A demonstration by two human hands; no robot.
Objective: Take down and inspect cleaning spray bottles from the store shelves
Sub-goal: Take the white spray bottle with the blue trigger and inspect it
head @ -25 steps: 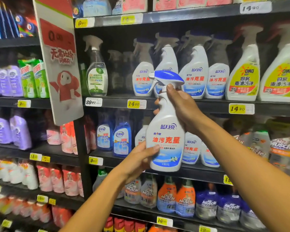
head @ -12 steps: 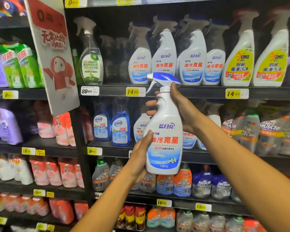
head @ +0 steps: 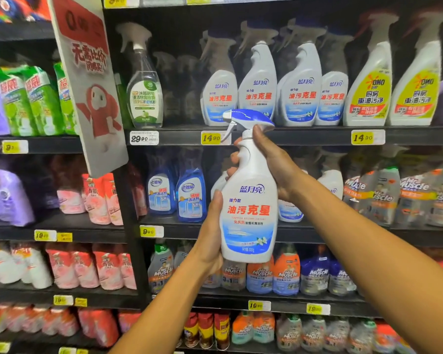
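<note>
A white spray bottle [head: 250, 208] with a blue trigger head and red lettering is held upright in front of the shelves, label facing me. My right hand [head: 271, 159] grips its neck just under the trigger, fingers wrapped round the far side. My left hand [head: 211, 233] cups the bottle's lower left side and base, thumb lying along the label edge. Behind it, a row of the same white and blue bottles [head: 299, 85] stands on the shelf above.
Black store shelves [head: 304, 136] with yellow price tags hold yellow-labelled spray bottles [head: 368, 93] at right, a clear green-label bottle [head: 145, 98], blue bottles [head: 189, 198] and refill pouches at left. A red and white hanging sign [head: 90, 80] juts out at upper left.
The bottle has come lower and nearer to me. My left hand slid down from its side to cup the base; the right hand keeps its grip on the neck.
</note>
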